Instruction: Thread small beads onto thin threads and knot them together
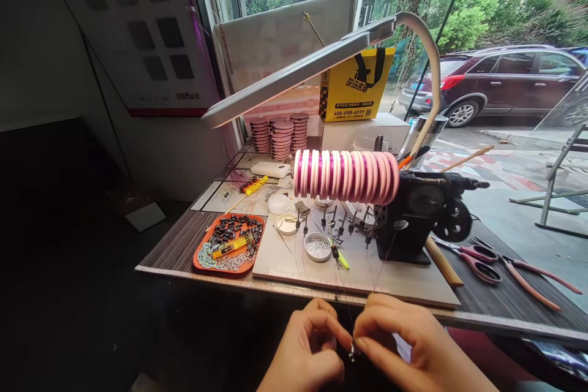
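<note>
Just past the table's front edge, my left hand (312, 343) and my right hand (404, 337) meet. A thin line (348, 306) runs down from the board to the fingertips. My right thumb and index finger pinch this line. A small shiny metal piece (352, 353) hangs between the hands, too small to name surely. My left fingers are curled, with the index fingertip against the piece; what they grip is partly hidden. Above, a small black holder and yellow-green piece (342, 259) lie on the board (294, 275), close to a dish (317, 248) of tiny silvery parts.
A black cranked machine (408, 220) carries a roller of pink rings (346, 176). At left sits an orange tray (197, 260) of small parts. Scissors (478, 260) and pliers (528, 275) lie right. A lamp (294, 76) arches overhead; stacked pink discs (282, 139) stand behind.
</note>
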{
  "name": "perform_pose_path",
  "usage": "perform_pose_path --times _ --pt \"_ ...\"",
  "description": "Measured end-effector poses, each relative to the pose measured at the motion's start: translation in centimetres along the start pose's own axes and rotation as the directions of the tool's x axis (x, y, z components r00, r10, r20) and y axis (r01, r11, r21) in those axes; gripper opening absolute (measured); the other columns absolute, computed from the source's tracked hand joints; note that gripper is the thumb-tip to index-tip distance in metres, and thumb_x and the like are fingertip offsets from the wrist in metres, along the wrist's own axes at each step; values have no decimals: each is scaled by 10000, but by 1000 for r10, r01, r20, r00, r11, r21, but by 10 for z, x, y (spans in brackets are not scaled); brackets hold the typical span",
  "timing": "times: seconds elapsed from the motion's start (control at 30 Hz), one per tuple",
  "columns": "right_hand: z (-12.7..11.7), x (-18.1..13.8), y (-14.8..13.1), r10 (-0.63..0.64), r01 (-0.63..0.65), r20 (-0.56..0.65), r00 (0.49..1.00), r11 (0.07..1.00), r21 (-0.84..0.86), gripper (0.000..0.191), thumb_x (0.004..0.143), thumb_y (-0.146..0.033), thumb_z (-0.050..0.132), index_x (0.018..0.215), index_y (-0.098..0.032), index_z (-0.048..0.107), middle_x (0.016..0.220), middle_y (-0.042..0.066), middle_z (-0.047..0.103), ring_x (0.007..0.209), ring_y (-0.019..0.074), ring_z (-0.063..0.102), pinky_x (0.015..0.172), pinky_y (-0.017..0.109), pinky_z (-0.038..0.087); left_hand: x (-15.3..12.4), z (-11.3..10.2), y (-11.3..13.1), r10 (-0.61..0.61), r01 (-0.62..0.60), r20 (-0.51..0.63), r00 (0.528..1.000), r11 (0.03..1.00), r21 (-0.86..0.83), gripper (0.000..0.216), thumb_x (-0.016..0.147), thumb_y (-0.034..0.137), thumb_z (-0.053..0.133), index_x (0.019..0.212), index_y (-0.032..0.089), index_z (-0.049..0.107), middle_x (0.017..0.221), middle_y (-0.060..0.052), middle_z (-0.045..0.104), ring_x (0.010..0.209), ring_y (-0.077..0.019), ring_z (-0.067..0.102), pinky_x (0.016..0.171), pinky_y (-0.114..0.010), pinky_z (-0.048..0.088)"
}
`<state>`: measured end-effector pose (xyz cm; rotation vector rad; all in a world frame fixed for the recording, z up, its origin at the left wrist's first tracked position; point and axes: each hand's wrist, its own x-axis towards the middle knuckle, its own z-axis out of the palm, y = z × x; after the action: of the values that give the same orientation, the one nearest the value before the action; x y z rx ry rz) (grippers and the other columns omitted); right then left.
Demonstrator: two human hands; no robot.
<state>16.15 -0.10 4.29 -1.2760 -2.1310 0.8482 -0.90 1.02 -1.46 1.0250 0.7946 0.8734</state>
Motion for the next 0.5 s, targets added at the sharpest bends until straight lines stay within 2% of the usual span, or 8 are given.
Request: perform_pose_path --times 0.13,0.2,0.27,0.33,0.4,0.5 --pt "1 -1 -2 -29 29 -23 999 1000 -9 181 803 -158 469 677 -182 598 670 3 572 622 125 547 557 207 372 1 -1 1 4 -4 3 1000 1000 2 238 433 7 498 542 149 654 709 38 390 531 -45 327 450 -201 179" --pt "2 0 -3 -44 43 -23 999 999 -26 182 801 -148 468 685 -184 604 670 2 573 616 119 540 554 204 365 1 -1 0 3 -3 15 1000 1000 -17 182 459 15 574 552 147 659 714 41 398 509 -33 337 440 -194 191" --pt "4 0 -4 -55 55 -32 998 998 -29 177 799 -150 473 683 -185 603 664 0 567 609 116 530 546 202 357 1 0 0 4 -1 41 999 998 -61 86 515 90 691 577 143 664 733 41 407 467 -13 346 416 -187 215" --pt "5 0 -4 -61 61 -51 997 998 -10 184 802 -162 473 667 -186 595 658 -2 561 614 117 527 543 200 353 1 1 -1 13 -5 67 998 993 -120 129 579 220 762 598 139 665 745 38 419 434 1 372 400 -181 248" --pt "5 -2 -4 -42 45 -83 996 998 35 178 804 -187 484 664 -191 593 660 -7 561 608 117 519 543 204 352 1 3 -1 11 8 95 995 981 -192 202 602 299 780 602 134 662 730 36 442 415 2 406 384 -173 268" --pt "8 -7 2 64 -38 -140 988 983 181 153 814 -268 505 719 -194 600 660 -12 564 593 128 511 555 220 370 2 5 -3 -40 75 114 993 943 -323 217 554 279 816 577 132 659 656 44 481 378 -1 421 343 -158 262"
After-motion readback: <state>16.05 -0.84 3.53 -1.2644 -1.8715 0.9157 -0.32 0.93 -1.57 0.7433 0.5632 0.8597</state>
